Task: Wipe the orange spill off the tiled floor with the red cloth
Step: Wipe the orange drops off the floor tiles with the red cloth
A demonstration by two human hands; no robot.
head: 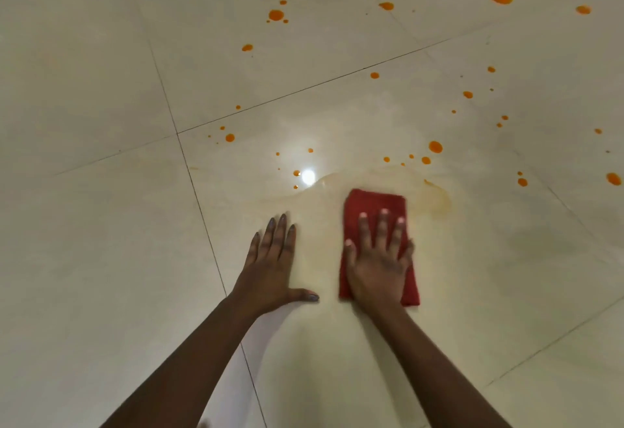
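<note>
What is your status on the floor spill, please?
Left hand flat on floor, open. Right hand pressing red cloth flat. Orange drops remain ahead. Nothing in the way.

right hand (378,262) on cloth (374,204); left hand (273,262) beside it.

Open tiled floor (101,56) on every side, nothing upright anywhere to block a sweep forward, left or right. Only the left hand (275,268), pressed flat just beside the red cloth (374,204), narrowing the path leftward. Ahead and to the right, scattered orange drops (435,146) and a pale smear (439,201), all flat, no hindrance to passing.
</note>
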